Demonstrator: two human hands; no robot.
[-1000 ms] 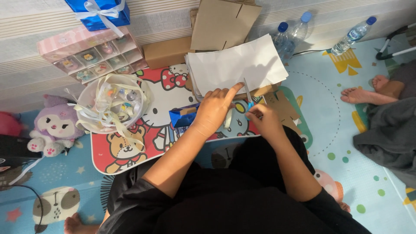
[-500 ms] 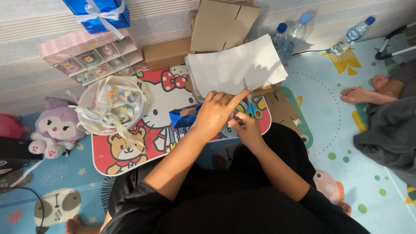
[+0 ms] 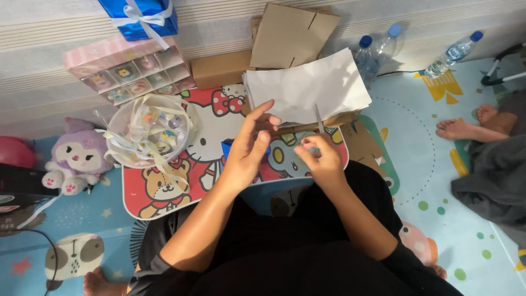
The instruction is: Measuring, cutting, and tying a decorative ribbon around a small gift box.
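A pair of scissors [image 3: 319, 121], blades pointing up, is gripped in the closed right hand [image 3: 323, 159] above the cartoon-printed surface [image 3: 181, 181]. The left hand [image 3: 249, 148] is held with fingers spread, apparently touching the white paper stack [image 3: 312, 87].

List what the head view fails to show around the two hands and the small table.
- Scissors: handles hidden inside the right hand.
- Blue item: mostly covered by the left hand.
- Table near edge: hidden by the forearms.
- Bowl contents: too small, ribbon-covered.
- Seated person: cut off by the right edge.
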